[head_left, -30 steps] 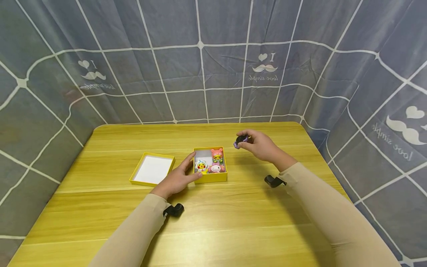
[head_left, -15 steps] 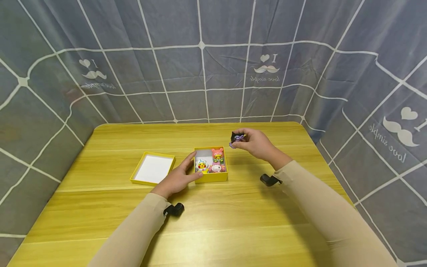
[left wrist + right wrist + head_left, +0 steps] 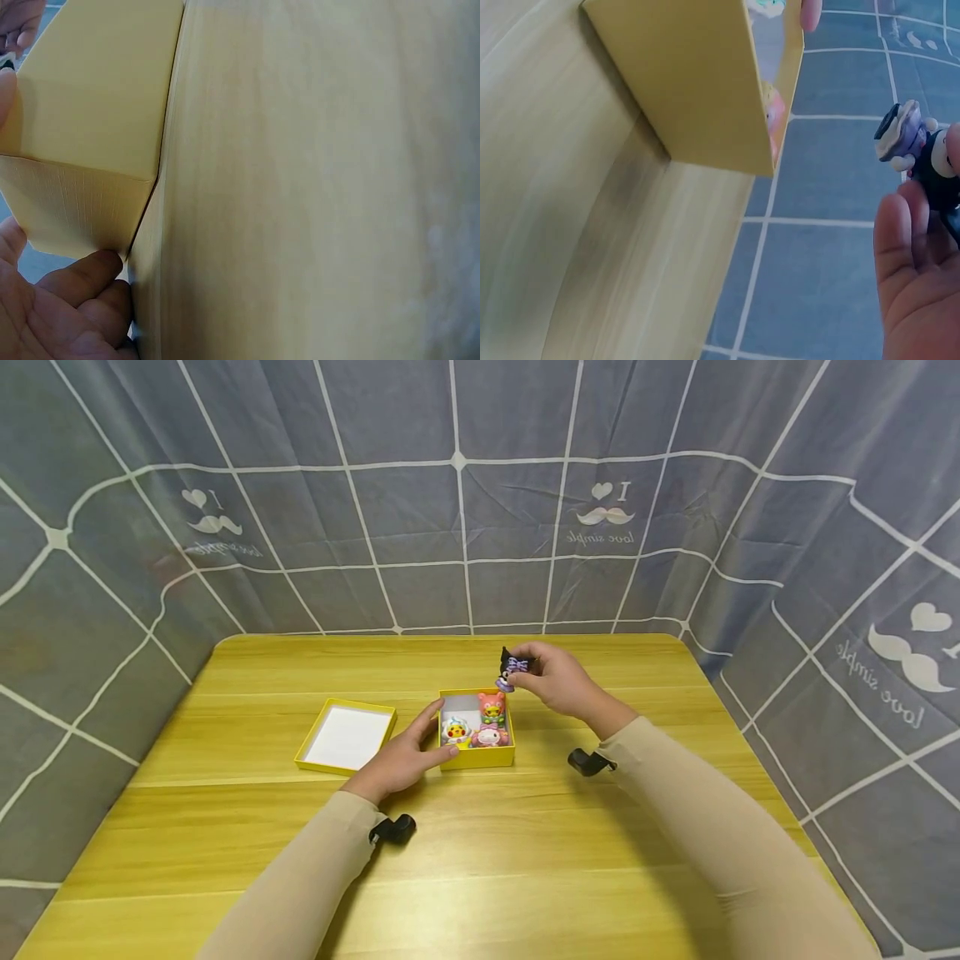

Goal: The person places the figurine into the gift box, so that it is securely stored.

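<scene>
My right hand (image 3: 558, 678) pinches a small black and purple figurine (image 3: 507, 675) between thumb and fingers, just above the back right corner of an open yellow box (image 3: 476, 760). In the right wrist view, the figurine's pale purple ruffled base (image 3: 904, 135) sticks out past the fingers. My left hand (image 3: 401, 762) holds the box at its left side, thumb at the near rim and fingers along the left wall. Inside the box are a pink-hooded figurine (image 3: 491, 707), a pink and white figurine (image 3: 491, 736) and a white and yellow figurine (image 3: 456, 732). The back left compartment shows its pale floor.
A yellow box lid (image 3: 347, 737) with a white inside lies left of the box, inside up. Everything stands on a wooden table (image 3: 480, 868). A grey curtain (image 3: 405, 518) with white lines hangs behind and at the sides.
My right hand has moved left with the black and purple figurine, from right of the box to above its back right corner, turning it more upright. The left hand stays on the box.
</scene>
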Demonstrator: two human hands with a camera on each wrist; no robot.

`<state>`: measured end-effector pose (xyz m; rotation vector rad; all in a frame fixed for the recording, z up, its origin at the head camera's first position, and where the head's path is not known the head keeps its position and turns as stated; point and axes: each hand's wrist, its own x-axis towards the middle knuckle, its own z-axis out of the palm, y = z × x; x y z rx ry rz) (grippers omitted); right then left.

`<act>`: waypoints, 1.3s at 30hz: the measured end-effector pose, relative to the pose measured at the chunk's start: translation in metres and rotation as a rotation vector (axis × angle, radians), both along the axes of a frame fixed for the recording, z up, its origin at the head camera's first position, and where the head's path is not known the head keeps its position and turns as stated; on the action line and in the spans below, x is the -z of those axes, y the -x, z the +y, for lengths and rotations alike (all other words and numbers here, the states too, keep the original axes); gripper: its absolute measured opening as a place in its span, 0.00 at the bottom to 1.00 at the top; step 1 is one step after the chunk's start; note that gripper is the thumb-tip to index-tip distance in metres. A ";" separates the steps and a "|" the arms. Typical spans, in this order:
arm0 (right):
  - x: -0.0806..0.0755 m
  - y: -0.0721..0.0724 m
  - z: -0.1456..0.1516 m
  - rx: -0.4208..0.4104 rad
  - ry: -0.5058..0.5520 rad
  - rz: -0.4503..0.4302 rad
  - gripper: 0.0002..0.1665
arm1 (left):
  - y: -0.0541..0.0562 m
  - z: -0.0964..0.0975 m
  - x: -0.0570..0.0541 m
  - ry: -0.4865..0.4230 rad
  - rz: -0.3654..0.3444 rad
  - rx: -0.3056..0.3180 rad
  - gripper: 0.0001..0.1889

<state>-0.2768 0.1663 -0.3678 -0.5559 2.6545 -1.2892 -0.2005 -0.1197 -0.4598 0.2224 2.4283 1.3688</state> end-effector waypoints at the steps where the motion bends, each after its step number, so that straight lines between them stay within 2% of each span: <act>1: 0.000 0.000 -0.002 -0.002 0.002 0.006 0.25 | -0.001 0.000 0.000 0.000 0.003 0.002 0.49; 12: 0.008 -0.003 -0.024 -0.007 -0.081 0.049 0.25 | -0.010 0.006 0.002 -0.015 0.000 -0.014 0.49; 21: 0.016 -0.009 -0.039 -0.005 -0.093 0.016 0.22 | -0.018 0.012 0.004 -0.023 0.009 -0.018 0.49; 28: 0.025 -0.012 -0.047 -0.037 -0.137 0.009 0.24 | -0.024 0.015 0.006 -0.015 0.012 -0.036 0.49; 39: 0.039 -0.021 -0.054 -0.088 -0.250 0.121 0.22 | -0.034 0.019 0.010 -0.009 0.033 -0.046 0.48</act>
